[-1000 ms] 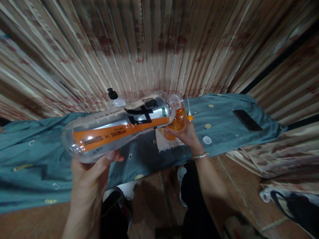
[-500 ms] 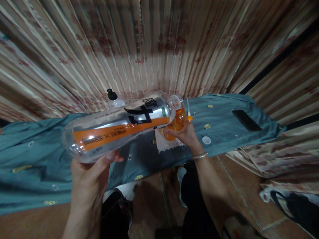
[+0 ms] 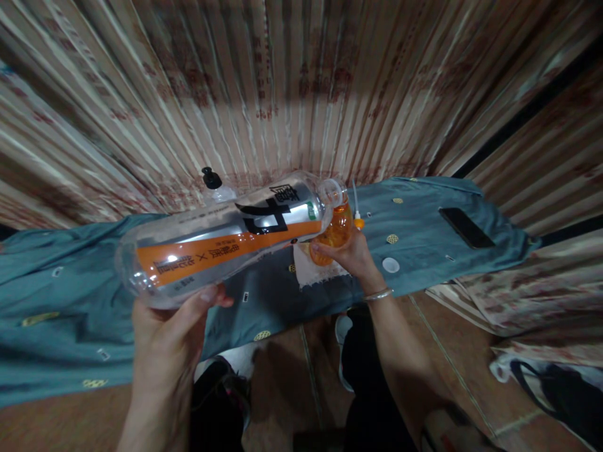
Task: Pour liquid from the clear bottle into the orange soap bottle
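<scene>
My left hand is closed around the lower part of a large clear plastic bottle with a silver and orange label. The bottle lies tilted on its side, its uncapped neck at the mouth of a small orange see-through bottle. My right hand is wrapped round that orange bottle, which is over a whitish cloth. Just behind it lies an orange pump top with a pale tube. Whether liquid is flowing between the bottles I cannot tell.
A white round cap and a black phone lie on the green cloth cover to the right. A pump bottle with a black top stands behind the large bottle. Pleated curtain rises at the back.
The large bottle has rolled very slightly, with its base shifting a little left. Both hands keep their hold, and the rest looks the same.
</scene>
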The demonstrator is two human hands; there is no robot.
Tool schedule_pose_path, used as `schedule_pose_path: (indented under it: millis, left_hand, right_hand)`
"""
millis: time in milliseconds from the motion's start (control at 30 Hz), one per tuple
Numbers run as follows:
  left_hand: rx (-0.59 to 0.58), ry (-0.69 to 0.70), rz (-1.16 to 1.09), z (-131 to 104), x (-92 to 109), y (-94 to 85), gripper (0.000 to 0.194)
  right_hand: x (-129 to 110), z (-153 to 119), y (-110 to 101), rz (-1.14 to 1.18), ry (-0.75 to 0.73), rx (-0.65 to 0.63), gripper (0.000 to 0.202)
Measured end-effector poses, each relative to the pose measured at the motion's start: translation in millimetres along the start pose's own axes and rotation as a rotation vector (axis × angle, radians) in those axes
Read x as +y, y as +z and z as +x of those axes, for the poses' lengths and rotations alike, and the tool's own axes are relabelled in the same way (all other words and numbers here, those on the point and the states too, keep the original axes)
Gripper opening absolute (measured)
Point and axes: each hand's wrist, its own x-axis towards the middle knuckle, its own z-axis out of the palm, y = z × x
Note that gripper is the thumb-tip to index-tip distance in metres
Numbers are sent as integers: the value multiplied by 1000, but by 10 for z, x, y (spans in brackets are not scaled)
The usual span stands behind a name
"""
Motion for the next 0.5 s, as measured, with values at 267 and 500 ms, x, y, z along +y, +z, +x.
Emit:
schedule_pose_path:
  millis: [267,500]
  left_hand:
    - [40,-26,11,-22,7,16,28]
    - [18,-15,25,-18,10,-1,27]
  right_hand:
    - [-45,-6,-1,4,7,10,92]
    - [-32,-3,5,-7,-18,23,89]
